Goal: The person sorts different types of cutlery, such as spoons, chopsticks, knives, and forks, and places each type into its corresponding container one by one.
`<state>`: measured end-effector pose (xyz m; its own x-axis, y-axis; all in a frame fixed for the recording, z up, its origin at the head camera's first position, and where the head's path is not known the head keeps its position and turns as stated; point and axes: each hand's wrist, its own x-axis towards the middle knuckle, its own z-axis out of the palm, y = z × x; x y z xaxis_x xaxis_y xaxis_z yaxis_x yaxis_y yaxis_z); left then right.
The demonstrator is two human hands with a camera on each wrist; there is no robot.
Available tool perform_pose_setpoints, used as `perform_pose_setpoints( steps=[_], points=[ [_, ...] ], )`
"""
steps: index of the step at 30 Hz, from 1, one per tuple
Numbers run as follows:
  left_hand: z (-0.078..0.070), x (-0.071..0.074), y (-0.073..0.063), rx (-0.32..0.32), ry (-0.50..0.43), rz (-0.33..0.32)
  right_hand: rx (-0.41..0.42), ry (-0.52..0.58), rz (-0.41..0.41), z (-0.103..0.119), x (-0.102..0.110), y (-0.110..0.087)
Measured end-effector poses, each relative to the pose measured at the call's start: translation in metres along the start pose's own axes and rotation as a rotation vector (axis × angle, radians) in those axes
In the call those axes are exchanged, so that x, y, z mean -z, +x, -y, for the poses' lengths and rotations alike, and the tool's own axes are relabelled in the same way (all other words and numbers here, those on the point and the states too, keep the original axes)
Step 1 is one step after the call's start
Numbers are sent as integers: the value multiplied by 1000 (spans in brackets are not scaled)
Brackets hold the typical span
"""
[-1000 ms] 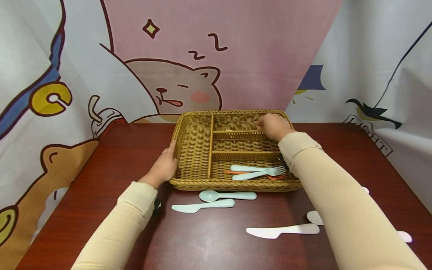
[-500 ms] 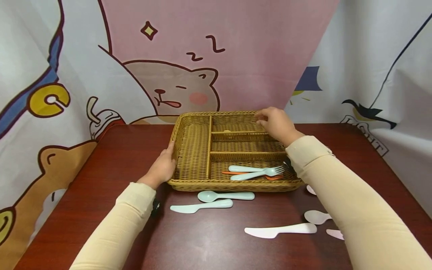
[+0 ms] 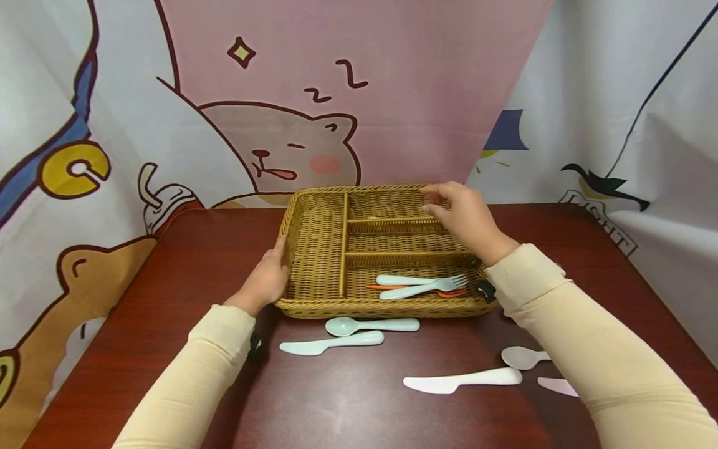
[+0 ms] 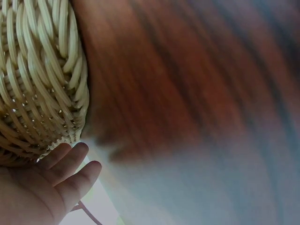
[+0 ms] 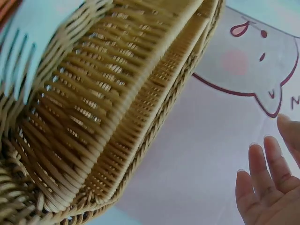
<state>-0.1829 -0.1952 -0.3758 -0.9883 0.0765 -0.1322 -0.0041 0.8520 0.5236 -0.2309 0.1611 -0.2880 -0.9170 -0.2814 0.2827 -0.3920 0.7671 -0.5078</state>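
A brown wicker basket point(image 3: 387, 307) with divided compartments sits at the back of the table. My left hand point(image 3: 262, 279) rests on its left side, fingers extended along the wicker wall point(image 4: 44, 70). Over the back right compartment is my right hand point(image 3: 471, 218), thumb and fingers apart with nothing between them; the right wrist view shows these fingers point(image 5: 260, 173) loosely spread. Inside the front right compartment, a pale blue fork point(image 3: 449, 284) lies across another pale blue utensil point(image 3: 401, 280) and an orange utensil point(image 3: 449, 294), both partly hidden.
In front of the basket lie a pale blue spoon point(image 3: 387, 325) and a pale blue knife point(image 3: 342, 342). Nearer the right forearm are a white knife point(image 3: 465, 380), a whitish spoon point(image 3: 521, 357) and a pink utensil point(image 3: 555, 386), partly covered by the sleeve. A printed curtain point(image 3: 409, 93) hangs behind the table.
My right hand has risen from the back right compartment and drawn slightly right, its thumb and fingers parting. The left hand stays on the basket's side. The head view has shifted slightly.
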Motion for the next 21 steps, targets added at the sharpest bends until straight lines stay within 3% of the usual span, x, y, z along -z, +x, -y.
perform_pose_setpoints(
  steps=[21],
  points=[
    [0, 0, 0, -5, -10, 4, 116, 85, -59, 18, -10, -73]
  ],
)
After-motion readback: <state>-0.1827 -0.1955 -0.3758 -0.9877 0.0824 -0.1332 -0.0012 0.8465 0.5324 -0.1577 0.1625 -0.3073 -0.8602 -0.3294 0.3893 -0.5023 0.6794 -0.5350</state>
